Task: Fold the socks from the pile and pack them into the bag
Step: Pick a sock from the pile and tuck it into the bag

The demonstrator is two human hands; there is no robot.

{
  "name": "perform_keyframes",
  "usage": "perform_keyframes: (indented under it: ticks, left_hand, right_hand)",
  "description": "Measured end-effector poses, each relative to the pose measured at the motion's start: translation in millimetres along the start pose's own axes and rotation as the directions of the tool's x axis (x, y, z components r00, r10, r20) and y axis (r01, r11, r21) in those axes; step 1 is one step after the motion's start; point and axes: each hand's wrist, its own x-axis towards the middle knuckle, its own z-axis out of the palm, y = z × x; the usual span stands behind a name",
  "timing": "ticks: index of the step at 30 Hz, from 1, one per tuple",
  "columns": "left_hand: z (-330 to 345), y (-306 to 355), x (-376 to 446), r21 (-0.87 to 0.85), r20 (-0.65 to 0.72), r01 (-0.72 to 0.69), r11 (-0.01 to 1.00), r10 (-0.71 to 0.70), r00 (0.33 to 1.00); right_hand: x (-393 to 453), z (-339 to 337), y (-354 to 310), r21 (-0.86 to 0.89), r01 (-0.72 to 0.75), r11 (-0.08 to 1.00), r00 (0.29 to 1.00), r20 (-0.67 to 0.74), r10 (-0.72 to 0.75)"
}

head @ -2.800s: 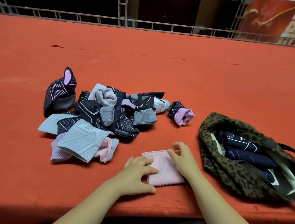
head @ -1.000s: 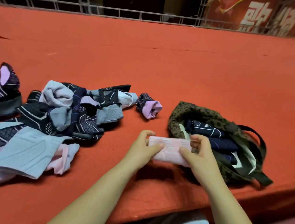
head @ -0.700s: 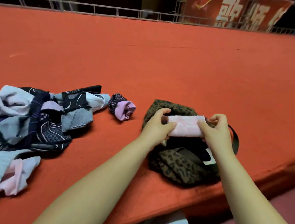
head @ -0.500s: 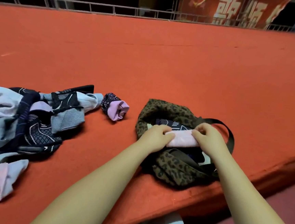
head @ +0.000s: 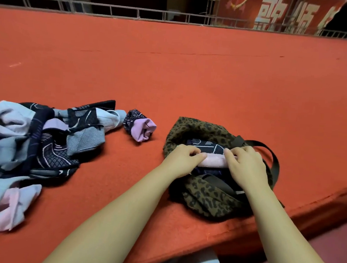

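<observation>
A folded pink sock point(head: 214, 161) lies across the mouth of the leopard-print bag point(head: 208, 199), on top of dark folded socks point(head: 206, 145) inside. My left hand point(head: 184, 158) grips its left end with curled fingers. My right hand point(head: 246, 165) grips its right end and covers part of it. The sock pile point(head: 39, 140) of dark, grey, blue and pink socks sits at the left. A rolled dark-and-lilac sock point(head: 140, 126) lies alone between the pile and the bag.
The red cloth-covered table point(head: 193, 80) stretches far back to a metal railing point(head: 136, 12). Its front edge runs diagonally just below the bag. The bag's dark strap point(head: 273, 159) loops out to the right.
Both hands lifted the folded pink sock off the table, carried it right and lowered it into the bag's opening. The view swung right, so the pile sits further left.
</observation>
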Motion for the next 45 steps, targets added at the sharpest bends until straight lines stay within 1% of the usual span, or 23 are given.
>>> perform_keyframes:
  ticks: [3, 5, 7, 10, 12, 14, 16, 17, 19, 21, 23, 26, 28, 30, 32, 33, 35, 37, 39, 41, 43, 45]
  left_hand:
    - [-25, -8, -20, -0.060, -0.049, 0.010, 0.998, -0.013, 0.999]
    - [-48, -23, -42, -0.098, -0.082, 0.035, 0.995, -0.044, 0.996]
    - [-72, -43, -69, -0.106, -0.109, 0.072, 0.992, -0.084, 0.990]
    - [-109, -78, -112, -0.052, -0.170, 0.165, 0.985, -0.172, 0.970]
    - [-136, -108, -145, -0.054, -0.243, 0.258, 0.965, -0.263, 0.934]
    - [-156, -132, -174, -0.050, -0.310, 0.324, 0.945, -0.323, 0.894]
    - [-172, -151, -204, -0.050, -0.359, 0.376, 0.925, -0.368, 0.858]
    - [-179, -155, -217, -0.089, -0.376, 0.393, 0.915, -0.396, 0.837]
    - [-190, -164, -239, -0.172, -0.417, 0.419, 0.892, -0.451, 0.789]
    - [-201, -173, -258, -0.149, -0.496, 0.453, 0.879, -0.463, 0.735]
    - [-203, -176, -264, -0.105, -0.541, 0.467, 0.878, -0.445, 0.714]
    - [-198, -178, -267, -0.086, -0.526, 0.493, 0.866, -0.459, 0.716]
    - [-191, -182, -263, -0.016, -0.531, 0.534, 0.845, -0.460, 0.712]
    - [-187, -185, -258, 0.077, -0.568, 0.559, 0.825, -0.425, 0.705]
    - [-182, -185, -252, 0.124, -0.595, 0.519, 0.846, -0.355, 0.721]
    - [-180, -183, -249, 0.123, -0.594, 0.468, 0.875, -0.313, 0.741]
    - [-178, -175, -244, -0.013, -0.558, 0.332, 0.943, -0.282, 0.780]
    - [-178, -160, -242, -0.203, -0.489, 0.205, 0.957, -0.281, 0.826]
    - [-176, -141, -239, -0.337, -0.401, 0.101, 0.936, -0.240, 0.884]
    - [-174, -124, -238, -0.474, -0.327, 0.044, 0.880, -0.222, 0.919]
    - [-173, -114, -238, -0.568, -0.273, -0.019, 0.823, -0.167, 0.948]
    - [-171, -109, -237, -0.617, -0.202, -0.069, 0.784, -0.073, 0.977]
  right_hand:
    - [-7, -10, -19, 0.003, 0.050, 0.999, 0.992, -0.117, -0.049]
    - [-13, -10, -42, 0.065, 0.111, 0.992, 0.989, -0.107, -0.104]
    - [-23, 0, -73, 0.146, 0.199, 0.969, 0.980, -0.046, -0.194]
    - [-46, 29, -123, 0.291, 0.313, 0.904, 0.937, 0.062, -0.344]
    - [-70, 52, -163, 0.371, 0.359, 0.856, 0.882, 0.164, -0.441]
    - [-91, 72, -194, 0.412, 0.385, 0.826, 0.812, 0.274, -0.515]
    - [-110, 92, -221, 0.450, 0.383, 0.807, 0.748, 0.361, -0.557]
    - [-119, 100, -232, 0.466, 0.373, 0.802, 0.725, 0.393, -0.565]
    - [-134, 112, -250, 0.488, 0.356, 0.797, 0.688, 0.440, -0.577]
    - [-148, 118, -267, 0.510, 0.343, 0.789, 0.659, 0.468, -0.589]
    - [-155, 121, -272, 0.524, 0.315, 0.792, 0.650, 0.488, -0.582]
    - [-159, 126, -275, 0.548, 0.279, 0.789, 0.649, 0.497, -0.575]
    - [-161, 125, -273, 0.576, 0.228, 0.785, 0.658, 0.504, -0.560]
    - [-163, 122, -267, 0.590, 0.194, 0.784, 0.669, 0.505, -0.546]
    - [-164, 117, -260, 0.601, 0.177, 0.779, 0.684, 0.495, -0.537]
    - [-163, 114, -256, 0.613, 0.167, 0.772, 0.693, 0.484, -0.534]
    - [-159, 104, -248, 0.649, 0.151, 0.745, 0.722, 0.442, -0.532]
    - [-155, 93, -243, 0.696, 0.142, 0.704, 0.763, 0.376, -0.525]
    - [-149, 81, -240, 0.759, 0.140, 0.636, 0.808, 0.284, -0.517]
    - [-145, 68, -239, 0.827, 0.130, 0.546, 0.831, 0.210, -0.516]
    - [-144, 55, -239, 0.868, 0.138, 0.477, 0.812, 0.176, -0.557]
    - [-145, 46, -238, 0.906, 0.138, 0.400, 0.755, 0.165, -0.635]
